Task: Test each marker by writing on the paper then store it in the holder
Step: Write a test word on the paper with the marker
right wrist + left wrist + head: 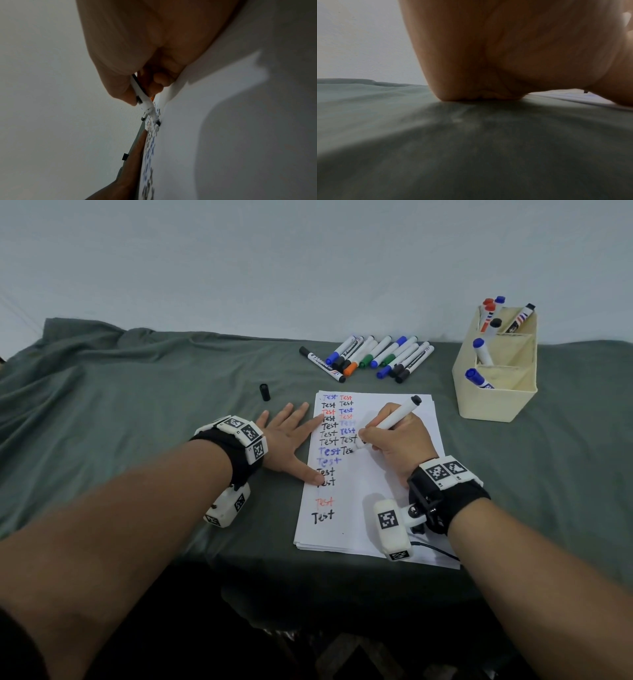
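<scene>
A white sheet of paper (383, 491) covered with rows of "Test" lies on the grey-green cloth. My right hand (394, 440) grips an uncapped black marker (394, 417), its tip touching the paper beside a half-written word. The right wrist view shows that marker (145, 102) pinched between thumb and fingers, its tip on the paper (223, 121). My left hand (291, 436) lies flat with spread fingers, pressing the paper's left edge. The marker's black cap (264, 392) lies on the cloth above the left hand. The cream holder (496, 402) stands at the right with several markers in it.
A pile of several capped markers (373, 356) in black, blue, green and orange lies behind the paper. The cloth (137, 378) is rumpled at the far left. A pale wall (308, 261) rises behind the table. In the left wrist view my palm (505, 54) rests on the cloth (453, 148).
</scene>
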